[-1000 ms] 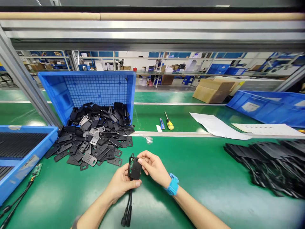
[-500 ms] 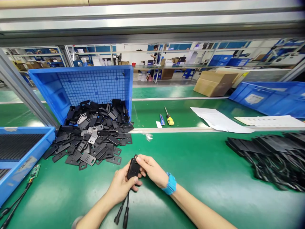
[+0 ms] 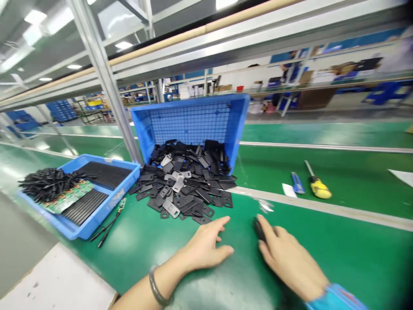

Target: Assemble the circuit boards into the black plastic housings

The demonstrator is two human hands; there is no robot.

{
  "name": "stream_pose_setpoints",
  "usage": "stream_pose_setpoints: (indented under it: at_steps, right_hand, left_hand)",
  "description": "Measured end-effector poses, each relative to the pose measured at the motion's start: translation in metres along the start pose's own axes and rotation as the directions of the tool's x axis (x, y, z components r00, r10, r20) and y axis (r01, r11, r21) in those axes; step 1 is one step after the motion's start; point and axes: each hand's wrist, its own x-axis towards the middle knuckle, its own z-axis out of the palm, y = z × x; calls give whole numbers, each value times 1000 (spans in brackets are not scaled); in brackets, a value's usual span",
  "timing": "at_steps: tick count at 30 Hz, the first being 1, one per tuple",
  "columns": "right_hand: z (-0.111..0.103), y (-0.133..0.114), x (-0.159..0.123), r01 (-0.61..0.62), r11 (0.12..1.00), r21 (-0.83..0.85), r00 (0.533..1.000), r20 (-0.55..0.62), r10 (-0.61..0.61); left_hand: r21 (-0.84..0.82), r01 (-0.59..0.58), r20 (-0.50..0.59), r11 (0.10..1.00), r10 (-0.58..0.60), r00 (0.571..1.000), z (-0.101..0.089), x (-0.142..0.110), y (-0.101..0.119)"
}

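My left hand [image 3: 208, 246] is over the green bench with its fingers apart and nothing in them. Just beyond its fingertips lies the near edge of a heap of flat black plastic cover plates [image 3: 189, 199]. To the right, my right hand [image 3: 287, 256] is closed around a small black plastic case [image 3: 259, 230], mostly hidden under the fingers. The cables seen on this case earlier cannot be made out clearly beneath the hand.
The heap spills from a tipped blue crate [image 3: 190, 99]. Left of it, a blue tray [image 3: 77, 234] holds circuit boards, cables and black strips. One circuit board with cables [image 3: 111, 221] lies beside the tray. A yellow screwdriver [image 3: 320, 188] and a blue cutter [image 3: 297, 183] lie behind my right hand.
My view has swung left. My left hand has let go of the case and moved apart, toward the heap. My right hand has carried the case away to the right.
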Motion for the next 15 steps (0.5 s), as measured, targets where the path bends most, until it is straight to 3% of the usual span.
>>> stream_pose_setpoints:
  at_steps: [2, 3, 4, 7, 9, 10, 12, 15]
  right_hand:
    - [-2, 23, 1, -82, 969, -233, 996, -37, 76]
    - [-3, 30, 0, -112, 946, -303, 992, -87, 89]
    - [-3, 35, -1, -120, 932, -341, 987, -138, 77]
    - [-4, 29, -5, -32, 953, -302, 978, -207, -33]
    - [-4, 13, -6, 68, 984, -166, 984, -150, -93]
    - [-5, 4, -6, 111, 991, -72, 987, -105, -118]
    - [-10, -14, -6, 168, 976, 142, 986, -13, -168]
    - [-19, -38, -9, 176, 859, 481, 968, 76, -241]
  left_hand:
    - [411, 77, -88, 909, -45, 995, -40, -7, 2]
    - [585, 197, -173, 787, -116, 978, -62, -14, 0]
    - [640, 330, -287, 694, -182, 940, -83, -23, -4]
    - [605, 658, -591, 448, -302, 748, -135, -64, -27]
    - [532, 792, -720, 299, -332, 609, -159, -94, -45]
    - [503, 828, -752, 249, -346, 561, -167, -107, -53]
    - [484, 850, -767, 206, -367, 526, -177, -125, -66]
    - [516, 821, -723, 245, -388, 571, -176, -128, -66]
